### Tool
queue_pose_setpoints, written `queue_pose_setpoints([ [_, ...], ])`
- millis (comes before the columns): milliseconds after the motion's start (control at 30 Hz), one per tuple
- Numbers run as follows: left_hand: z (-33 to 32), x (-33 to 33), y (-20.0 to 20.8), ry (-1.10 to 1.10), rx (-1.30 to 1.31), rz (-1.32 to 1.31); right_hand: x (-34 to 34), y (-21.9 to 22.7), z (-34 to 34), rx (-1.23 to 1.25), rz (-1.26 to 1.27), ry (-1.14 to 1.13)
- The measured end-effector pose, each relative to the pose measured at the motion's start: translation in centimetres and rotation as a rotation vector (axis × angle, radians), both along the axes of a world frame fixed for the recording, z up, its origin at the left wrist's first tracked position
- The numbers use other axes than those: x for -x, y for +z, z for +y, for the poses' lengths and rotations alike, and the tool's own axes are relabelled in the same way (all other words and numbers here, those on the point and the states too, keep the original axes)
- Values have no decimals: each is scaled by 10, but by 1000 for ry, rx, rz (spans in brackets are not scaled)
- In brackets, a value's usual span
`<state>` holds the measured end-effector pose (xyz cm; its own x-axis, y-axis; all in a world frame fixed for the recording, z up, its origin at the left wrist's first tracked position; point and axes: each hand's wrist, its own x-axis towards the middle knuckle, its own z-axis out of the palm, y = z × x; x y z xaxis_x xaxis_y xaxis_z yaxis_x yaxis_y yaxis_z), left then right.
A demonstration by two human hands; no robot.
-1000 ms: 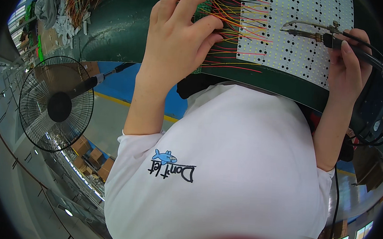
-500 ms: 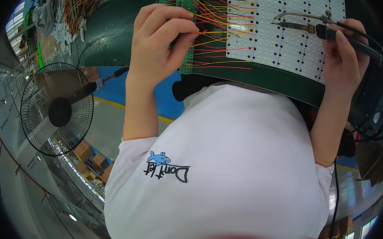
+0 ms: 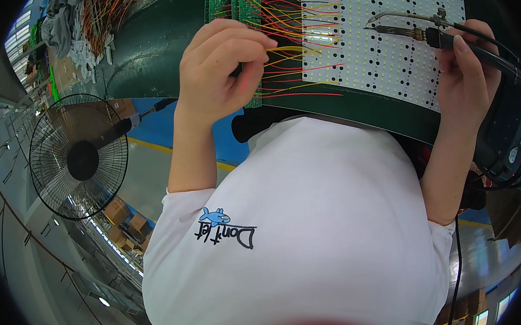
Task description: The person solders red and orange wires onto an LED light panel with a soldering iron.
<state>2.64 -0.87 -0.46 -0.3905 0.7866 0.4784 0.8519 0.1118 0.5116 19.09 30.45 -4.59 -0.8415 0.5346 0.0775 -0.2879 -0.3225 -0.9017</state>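
Dark green covers the counter (image 3: pixel 153 58), scuffed toward its left; on it lie green circuit boards (image 3: pixel 247 7) beside a white LED panel (image 3: pixel 401 54), with red and yellow wires (image 3: pixel 285 24) reaching from the boards over the panel's left edge; the left hand (image 3: pixel 221 69) has its grip pinching yellow wires (image 3: pixel 294 48) near the boards; the right hand (image 3: pixel 471 74) has its grip wrapped around a soldering iron (image 3: pixel 417 34), tip above the panel; past the counter, a black fan (image 3: pixel 82 161) and cardboard boxes (image 3: pixel 117 211) stand over grey floor (image 3: pixel 142 169).
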Motion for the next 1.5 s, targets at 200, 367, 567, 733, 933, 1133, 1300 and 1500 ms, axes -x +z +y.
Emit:
queue_pose_setpoints([
  [200, 27, -16, 6, -88, 32, -72, 1, -1, -1, 11, -41, -76],
  [367, 36, -30, 0, 13, 126, -192, 2, -1, 1, 14, 21, 0],
  [567, 42, -33, -8, 80, 196, -172, -1, 3, -8, -64, -25, 116],
  [733, 42, -36, -3, 149, 274, -210, 2, -2, -13, -149, -74, 157],
  [933, 40, -32, -7, 157, 273, -220, 4, 4, -18, -199, -137, 123],
  [1133, 49, -38, 3, 183, 262, -230, 5, 2, -14, -241, -89, 128],
  [1300, 47, -31, 9, 137, 350, -396, 6, 4, -13, -218, -3, 180],
  [1500, 46, -31, 4, 131, 242, -309, 8, 8, -22, -257, -102, 170],
])
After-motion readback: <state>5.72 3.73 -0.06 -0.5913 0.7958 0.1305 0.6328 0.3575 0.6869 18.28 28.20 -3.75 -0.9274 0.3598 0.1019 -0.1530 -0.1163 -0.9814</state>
